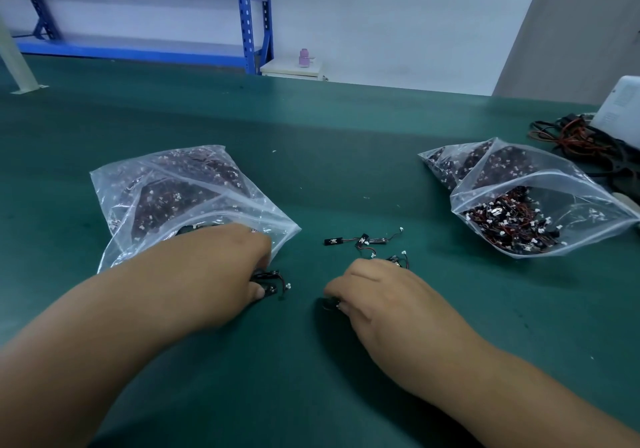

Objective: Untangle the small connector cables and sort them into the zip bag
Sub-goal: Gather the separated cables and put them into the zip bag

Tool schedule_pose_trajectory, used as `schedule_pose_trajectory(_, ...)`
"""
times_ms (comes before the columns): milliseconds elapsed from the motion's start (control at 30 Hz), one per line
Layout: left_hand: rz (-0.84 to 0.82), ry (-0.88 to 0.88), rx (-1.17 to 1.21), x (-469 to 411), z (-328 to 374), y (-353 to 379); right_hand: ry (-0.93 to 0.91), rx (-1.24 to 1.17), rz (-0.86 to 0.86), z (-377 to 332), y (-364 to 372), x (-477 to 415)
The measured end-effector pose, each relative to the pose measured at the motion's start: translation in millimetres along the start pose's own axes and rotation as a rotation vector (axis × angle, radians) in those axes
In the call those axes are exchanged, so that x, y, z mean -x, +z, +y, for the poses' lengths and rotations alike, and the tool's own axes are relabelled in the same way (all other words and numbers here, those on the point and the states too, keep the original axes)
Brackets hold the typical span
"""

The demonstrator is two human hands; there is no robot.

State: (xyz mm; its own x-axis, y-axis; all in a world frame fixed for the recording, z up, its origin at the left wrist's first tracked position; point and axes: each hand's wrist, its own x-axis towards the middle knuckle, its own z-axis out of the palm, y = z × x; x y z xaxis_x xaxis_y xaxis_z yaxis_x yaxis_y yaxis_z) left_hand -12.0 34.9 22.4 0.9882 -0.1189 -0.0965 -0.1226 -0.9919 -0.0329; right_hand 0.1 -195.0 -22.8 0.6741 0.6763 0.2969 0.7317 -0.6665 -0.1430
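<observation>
Connector cables (pixel 269 282) look light, floppy: left hand (pixel 235 274) pinches some, right hand (pixel 375 297) curls round another; best gripped by their stiff bodies.

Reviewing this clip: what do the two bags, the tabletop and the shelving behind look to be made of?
Left bag and right bag: thin clear plastic film, glossy; the cables show through and creases catch light. Tabletop: dark green matte mat, probably rubber or vinyl; no glare. Shelving: likely painted steel; blue upright with punched holes.
</observation>
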Motion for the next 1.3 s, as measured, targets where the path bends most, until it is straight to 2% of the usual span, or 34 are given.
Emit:
schedule_pose_trajectory(200,-0.031,0.032,0.065,1,10,2,0.049,0.002,-0.069,-2,-7,1)
schedule_pose_trajectory(467,0.021,0.112,0.133,-2,24,13,0.243,0.002,-0.034,11,-10,4)
schedule_pose_trajectory(800,0.08,0.255,0.181,-2,34,21,0.23,-0.017,-0.042,16,-12,5)
schedule_pose_trajectory(933,0.107,0.269,0.216,1,42,20,0.246,-0.077,-0.035,12,-12,8)
schedule_pose_trajectory(1300,0.215,0.233,0.303,3,54,23,0.224,-0.478,0.041,5,-8,9)
